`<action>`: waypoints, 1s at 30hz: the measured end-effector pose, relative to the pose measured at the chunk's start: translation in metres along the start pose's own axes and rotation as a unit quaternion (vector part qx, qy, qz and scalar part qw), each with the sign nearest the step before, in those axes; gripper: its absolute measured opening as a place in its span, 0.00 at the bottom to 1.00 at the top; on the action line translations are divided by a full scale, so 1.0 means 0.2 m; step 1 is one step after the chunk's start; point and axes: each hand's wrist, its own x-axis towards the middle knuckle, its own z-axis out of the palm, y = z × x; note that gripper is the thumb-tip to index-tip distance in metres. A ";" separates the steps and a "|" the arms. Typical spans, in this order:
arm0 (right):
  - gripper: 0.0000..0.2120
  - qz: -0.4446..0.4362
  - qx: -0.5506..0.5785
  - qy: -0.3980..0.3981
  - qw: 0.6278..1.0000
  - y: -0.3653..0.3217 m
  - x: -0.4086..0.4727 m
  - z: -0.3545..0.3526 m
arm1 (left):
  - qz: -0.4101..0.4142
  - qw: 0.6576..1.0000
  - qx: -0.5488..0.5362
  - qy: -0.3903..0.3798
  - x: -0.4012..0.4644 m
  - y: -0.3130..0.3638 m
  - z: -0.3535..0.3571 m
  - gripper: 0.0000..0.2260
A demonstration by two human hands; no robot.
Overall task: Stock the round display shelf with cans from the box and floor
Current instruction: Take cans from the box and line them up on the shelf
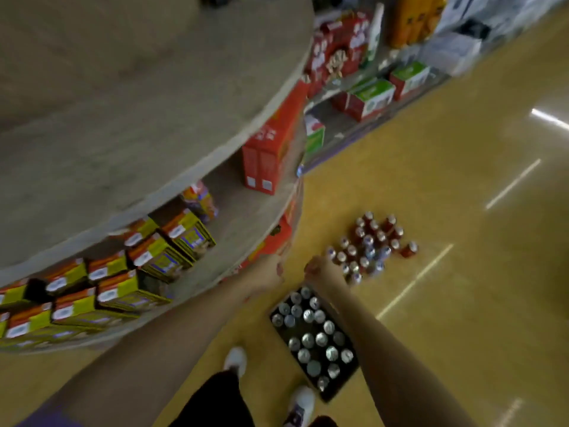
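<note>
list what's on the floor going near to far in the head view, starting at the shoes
White shoes → black box of cans → cluster of loose cans standing on the floor → low shelf of red and green boxes along the far aisle.

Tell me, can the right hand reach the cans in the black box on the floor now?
Probably yes: the right hand hovers above the box, whose cans stand uncovered with nothing between.

One box of cans, two hands.
</note>
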 end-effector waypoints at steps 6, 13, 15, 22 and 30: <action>0.12 0.093 -0.024 -0.041 0.995 0.59 0.18 0.52 | 0.011 0.990 0.054 -0.127 0.36 -0.24 0.63 0.12; 0.09 0.259 0.109 0.007 0.960 0.99 0.42 1.01 | -0.010 0.976 -0.011 -0.216 0.70 -0.62 1.22 0.14; 0.17 0.277 0.126 0.005 0.953 1.06 0.51 1.14 | -0.024 0.974 -0.026 -0.222 0.79 -0.71 1.35 0.07; 0.24 0.351 0.138 -0.027 0.926 1.42 0.87 1.72 | -0.070 0.974 -0.054 -0.210 1.14 -1.01 1.78 0.06; 0.05 0.369 0.147 -0.043 0.917 1.71 1.07 2.14 | -0.039 0.969 -0.008 -0.245 1.39 -1.24 2.17 0.12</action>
